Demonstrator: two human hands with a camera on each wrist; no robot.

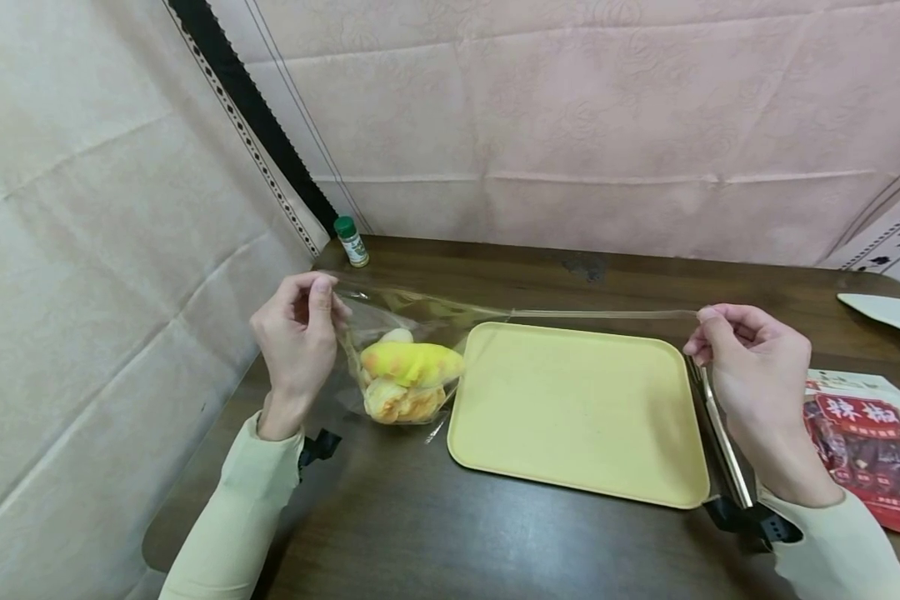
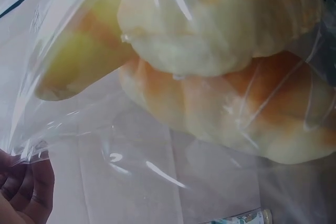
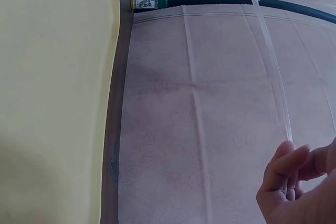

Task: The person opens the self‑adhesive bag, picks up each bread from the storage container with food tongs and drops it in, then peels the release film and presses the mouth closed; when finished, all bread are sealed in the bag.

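Observation:
My left hand (image 1: 300, 337) pinches the upper left edge of a clear plastic bag (image 1: 456, 317). Inside the bag hang several bread pieces, among them a long yellow roll (image 1: 412, 365) and a golden-brown bun (image 1: 401, 402). The left wrist view shows a pale bun (image 2: 194, 30) and a browned roll (image 2: 220, 103) through the film. A thin clear plastic strip (image 1: 607, 314) stretches taut from the bag's top right, above the tray, to my right hand (image 1: 757, 358). Thumb and fingertips of that hand pinch the strip's end.
A pale yellow tray (image 1: 577, 417) lies on the dark wooden table (image 1: 390, 508), with metal tongs (image 1: 726, 442) by its right edge. Farther right are a red food packet (image 1: 870, 450) and a white utensil (image 1: 888, 312). A green-capped bottle (image 1: 352, 242) stands at the back left.

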